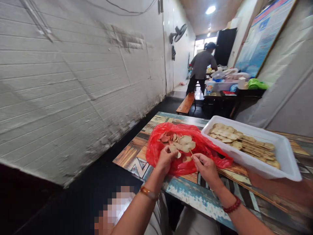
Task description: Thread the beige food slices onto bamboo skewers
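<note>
A thin bamboo skewer (191, 151) with several flat, round beige slices (185, 143) threaded at its far end is pinched in my right hand (206, 168). My left hand (165, 159) is closed on a pale thin slice (175, 151), just left of the threaded ones. Both hands are over a crumpled red plastic bag (156, 158) lying spread on the table. Loose reddish-brown slices (166, 137) lie in the bag beyond my left hand. To the right, a white plastic tub (290, 163) holds stacked skewers of beige slices (226, 132).
The patterned tabletop (129, 155) ends near my lap. Behind it are a wooden bench (186, 103) and a second table heaped with bags and containers. A person in grey (201, 63) bends there. A white wall (85, 81) with a fan (180, 32) runs along the left.
</note>
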`<state>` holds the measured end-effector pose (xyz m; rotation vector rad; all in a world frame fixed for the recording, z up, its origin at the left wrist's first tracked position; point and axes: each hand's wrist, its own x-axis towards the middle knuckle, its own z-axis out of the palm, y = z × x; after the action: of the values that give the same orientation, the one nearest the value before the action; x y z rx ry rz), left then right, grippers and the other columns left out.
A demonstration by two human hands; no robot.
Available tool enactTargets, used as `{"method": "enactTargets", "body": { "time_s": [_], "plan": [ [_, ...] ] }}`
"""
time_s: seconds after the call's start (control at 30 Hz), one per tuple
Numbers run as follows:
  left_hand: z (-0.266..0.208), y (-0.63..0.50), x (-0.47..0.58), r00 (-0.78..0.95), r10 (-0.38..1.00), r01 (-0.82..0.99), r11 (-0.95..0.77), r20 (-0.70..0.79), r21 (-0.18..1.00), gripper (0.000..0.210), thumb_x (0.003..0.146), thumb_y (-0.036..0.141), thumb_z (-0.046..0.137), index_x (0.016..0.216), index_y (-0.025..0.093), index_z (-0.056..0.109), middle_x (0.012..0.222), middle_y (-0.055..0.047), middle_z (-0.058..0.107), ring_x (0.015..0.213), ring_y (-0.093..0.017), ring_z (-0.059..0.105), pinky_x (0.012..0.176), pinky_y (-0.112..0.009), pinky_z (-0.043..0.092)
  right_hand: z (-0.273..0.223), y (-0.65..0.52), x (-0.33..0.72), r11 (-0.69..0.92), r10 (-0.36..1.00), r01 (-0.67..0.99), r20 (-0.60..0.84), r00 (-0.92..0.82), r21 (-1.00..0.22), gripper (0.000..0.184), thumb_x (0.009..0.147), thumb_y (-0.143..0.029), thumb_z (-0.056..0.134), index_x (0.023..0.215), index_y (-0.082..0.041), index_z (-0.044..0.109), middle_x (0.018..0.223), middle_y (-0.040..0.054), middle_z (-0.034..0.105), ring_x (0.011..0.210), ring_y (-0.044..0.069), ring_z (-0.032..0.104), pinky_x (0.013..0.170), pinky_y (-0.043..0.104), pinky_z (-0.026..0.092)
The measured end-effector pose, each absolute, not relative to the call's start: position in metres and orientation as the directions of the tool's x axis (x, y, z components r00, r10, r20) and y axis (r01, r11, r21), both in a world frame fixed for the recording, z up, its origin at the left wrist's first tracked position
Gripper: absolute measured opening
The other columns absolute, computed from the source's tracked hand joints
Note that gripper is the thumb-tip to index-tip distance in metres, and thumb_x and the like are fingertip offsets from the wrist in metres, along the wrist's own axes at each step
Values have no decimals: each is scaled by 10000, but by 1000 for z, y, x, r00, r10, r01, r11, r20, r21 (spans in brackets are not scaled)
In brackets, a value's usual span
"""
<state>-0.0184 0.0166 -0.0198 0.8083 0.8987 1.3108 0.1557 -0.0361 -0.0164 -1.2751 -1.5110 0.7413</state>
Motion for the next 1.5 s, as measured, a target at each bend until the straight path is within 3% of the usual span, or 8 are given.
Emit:
{"method": "enactTargets", "body": {
  "time_s": [0.17, 0.47, 0.7, 0.87, 1.07, 1.33, 1.5],
  "plan": [
    [-19, 14, -20, 92, 985, -481, 173, -147, 860, 378, 559, 318, 776, 833, 140, 587, 746, -53, 668, 629, -165, 628, 604, -296, 509, -10, -43, 154, 209, 975, 311, 223, 9, -927, 348, 845, -460, 477, 844, -153, 640, 463, -57, 443, 423, 104, 432, 434, 212, 343],
    [-17, 18, -27, 148, 978, -587, 207, -148, 783, 308, 691, 351, 689, 896, 123, 670, 807, -79, 681, 714, -152, 621, 664, -263, 500, -11, -44, 153, 135, 991, 251, 135, -18, -959, 350, 831, -489, 503, 793, -162, 623, 462, -60, 431, 429, 100, 417, 442, 220, 332],
    [-14, 20, -25, 81, 995, -597, 97, -60, 796, 376, 673, 373, 718, 955, 126, 681, 801, -70, 680, 612, -100, 563, 484, -176, 401, -7, -46, 155, 69, 997, 196, 71, 6, -978, 376, 824, -503, 513, 886, -149, 622, 461, -72, 418, 391, 85, 389, 381, 208, 279],
    [-23, 21, -30, 48, 989, -638, 136, -137, 758, 384, 576, 308, 795, 873, 105, 660, 788, -59, 664, 674, -127, 600, 600, -233, 493, -14, -45, 156, 62, 998, 175, 64, 8, -983, 407, 826, -504, 509, 947, -134, 628, 459, -67, 425, 375, 77, 371, 349, 201, 249],
    [-29, 21, -31, -16, 989, -651, 103, -150, 752, 374, 549, 284, 807, 798, 141, 568, 750, -16, 635, 654, -116, 600, 634, -254, 508, -19, -46, 155, 36, 998, 191, 25, -63, -981, 386, 823, -507, 513, 912, -148, 626, 453, -70, 419, 380, 78, 374, 361, 201, 256],
    [-30, 25, -31, -165, 980, -667, -29, -110, 744, 413, 563, 318, 791, 870, 170, 557, 770, 9, 624, 666, -99, 574, 663, -229, 458, -18, -49, 145, 21, 981, 228, -24, -192, -973, 355, 786, -503, 547, 789, -160, 639, 426, -68, 418, 379, 82, 380, 393, 209, 291],
    [-29, 24, -31, -108, 990, -706, -16, -86, 708, 423, 585, 314, 779, 922, 155, 578, 862, -45, 664, 742, -139, 609, 738, -278, 463, -20, -48, 143, -8, 973, 251, -65, -220, -968, 368, 781, -528, 538, 791, -171, 626, 431, -71, 407, 384, 85, 366, 398, 214, 294]
  ]
}}
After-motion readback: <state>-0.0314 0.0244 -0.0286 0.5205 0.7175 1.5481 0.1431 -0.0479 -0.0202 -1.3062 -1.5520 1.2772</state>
